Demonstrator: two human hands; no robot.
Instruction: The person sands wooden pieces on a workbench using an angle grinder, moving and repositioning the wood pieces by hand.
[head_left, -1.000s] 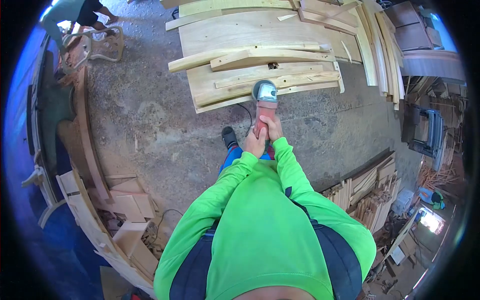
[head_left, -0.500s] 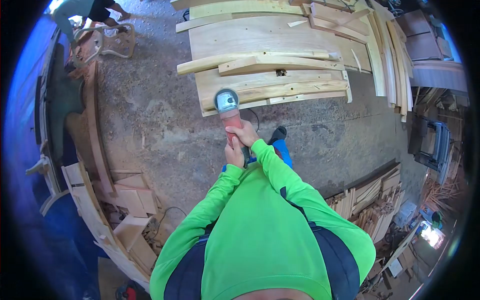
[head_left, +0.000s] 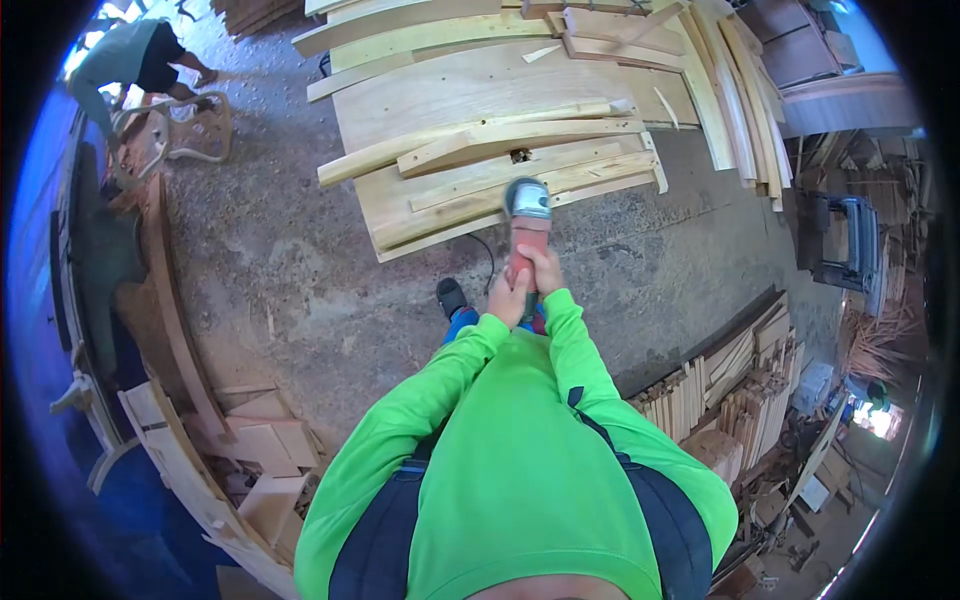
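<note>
Both my hands are wrapped round a red angle grinder (head_left: 531, 238), whose round metal head points away from me. My left hand (head_left: 509, 299) grips the lower body from the left. Slightly further forward, my right hand (head_left: 544, 269) closes on it from the right. The grinder's head overlaps the near edge of the stacked boards (head_left: 400, 228) in the view; I cannot tell whether it touches them. A dark cord (head_left: 488, 252) shows to the left of the tool.
Long timber pieces (head_left: 480, 143) lie across a wide plywood sheet. At upper left a person (head_left: 125, 58) bends over a curved wooden frame (head_left: 175, 150). Offcuts (head_left: 715, 400) are stacked on the right, and more wood panels (head_left: 270, 440) lean at lower left.
My hands and the grinder have moved right in view, and the boards have shifted left and come nearer. A shoe now shows left of the tool, where earlier one showed on its right.
</note>
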